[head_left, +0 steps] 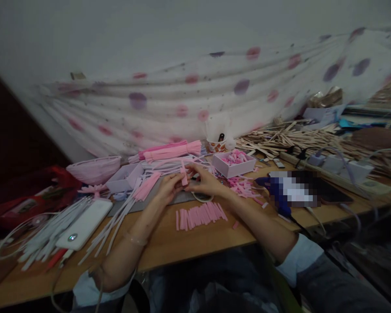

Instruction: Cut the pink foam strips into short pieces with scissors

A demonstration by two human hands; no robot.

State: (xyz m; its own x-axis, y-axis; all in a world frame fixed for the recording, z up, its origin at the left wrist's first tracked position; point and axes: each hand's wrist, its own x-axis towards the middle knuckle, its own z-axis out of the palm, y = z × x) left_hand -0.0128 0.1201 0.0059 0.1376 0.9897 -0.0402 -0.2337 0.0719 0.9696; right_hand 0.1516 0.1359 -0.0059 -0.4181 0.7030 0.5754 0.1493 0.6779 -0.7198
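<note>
Near the middle of the table, my left hand (172, 188) pinches a short pink strip (183, 174), which stands upright between the fingers. Close on its right, my right hand (204, 180) has thumb and forefinger apart and curved towards that strip; whether a fingertip touches it I cannot tell. Below the hands lies a row of short pink strips (200, 216), side by side on the wood. Partly hidden under both hands is a grey mat (143, 204). A bundle of longer pink strips (146, 186) rests left of my left hand.
Behind the hands are a box of pink pieces (234, 170), a patterned cup (217, 145) and stacked pink bundles (172, 151). Leftward lie a white power bank (84, 224), pale strips (52, 232) and an open box (125, 177). Cables and a power strip (332, 167) occupy the right.
</note>
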